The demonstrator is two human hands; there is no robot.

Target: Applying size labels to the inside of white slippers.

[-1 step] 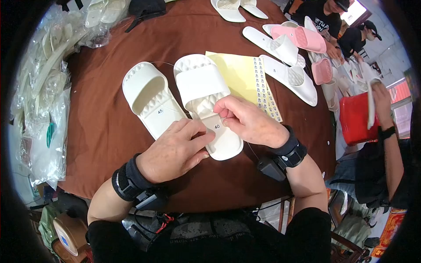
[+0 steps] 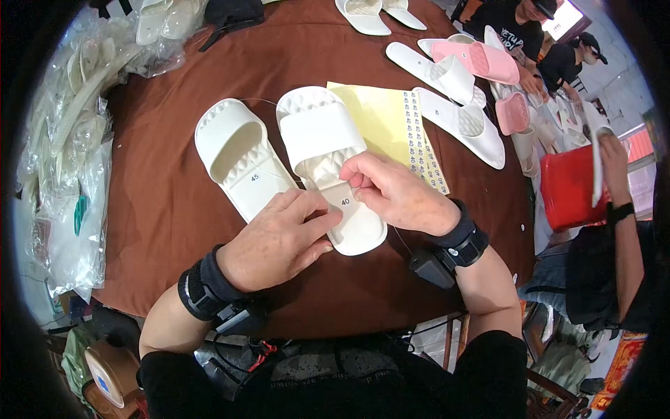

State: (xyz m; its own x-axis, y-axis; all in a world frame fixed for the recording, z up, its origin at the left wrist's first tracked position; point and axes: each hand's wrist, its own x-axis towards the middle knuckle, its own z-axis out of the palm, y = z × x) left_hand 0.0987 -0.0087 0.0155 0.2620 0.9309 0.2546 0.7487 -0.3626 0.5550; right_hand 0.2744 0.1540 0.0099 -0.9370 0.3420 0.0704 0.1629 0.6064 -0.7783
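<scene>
Two white slide slippers lie side by side in front of me, toes pointing away, with a thin cord between them. My left hand (image 2: 272, 241) is closed at the near left edge of the right slipper (image 2: 326, 129), its thumb along the side and its knuckles over the left slipper (image 2: 244, 187). Just below the strap, my right hand (image 2: 405, 199) has curled fingers and a thumb resting on the insole; anything between the fingertips is hidden. A small printed sticker (image 2: 345, 202) sits on that insole, and another sticker (image 2: 255, 177) on the left one.
A yellow sticker sheet (image 2: 373, 105) lies beyond my right hand. White slippers (image 2: 464, 126) and pink slippers (image 2: 488, 61) are at the far right. Plastic-bagged slippers (image 2: 77, 140) fill the left side. At right, a co-worker's hand (image 2: 613, 164) holds a white slipper by a red container (image 2: 565, 188).
The co-worker's hand at the right has shifted slightly with its white slipper, lower and to the right. My own hands and the slippers before me have not visibly moved.
</scene>
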